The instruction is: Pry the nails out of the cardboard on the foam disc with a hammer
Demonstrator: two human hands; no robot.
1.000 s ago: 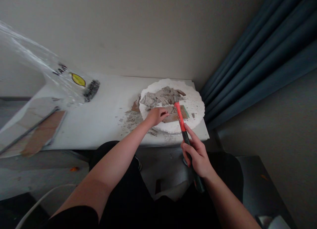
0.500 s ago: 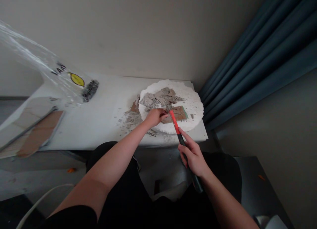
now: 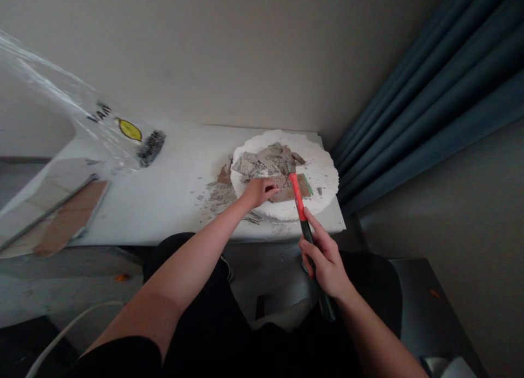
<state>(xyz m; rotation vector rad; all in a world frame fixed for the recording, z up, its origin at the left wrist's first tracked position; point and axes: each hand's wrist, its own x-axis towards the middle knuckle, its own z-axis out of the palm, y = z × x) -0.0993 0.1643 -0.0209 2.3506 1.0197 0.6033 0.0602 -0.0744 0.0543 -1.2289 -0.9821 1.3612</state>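
Observation:
My right hand (image 3: 325,261) is wrapped round the black grip of a hammer (image 3: 298,197) with a red upper handle. Its grey head blends into the rubble and is hard to make out. Below the head lies a flat brown piece (image 3: 301,188) with a green right edge and thin dark lines on it. At that piece's left end, my left hand (image 3: 257,192) has its thumb and forefinger drawn together; whatever is between them is too small to tell. Grey crumbled rubble (image 3: 266,160) lies beyond both hands on a round white slab (image 3: 325,176) with a ragged rim.
Grey crumbs (image 3: 221,195) spill left of the slab onto the white-covered table (image 3: 172,203). A clear plastic bag (image 3: 118,130) with a yellow print, a long metal bar (image 3: 53,209) and a brown flat strip (image 3: 71,220) are at the left. Blue curtains (image 3: 429,105) hang at the right.
The hammer has moved a little right and away from me, its head leaving the spot by my left fingers. My left hand stays in nearly the same place.

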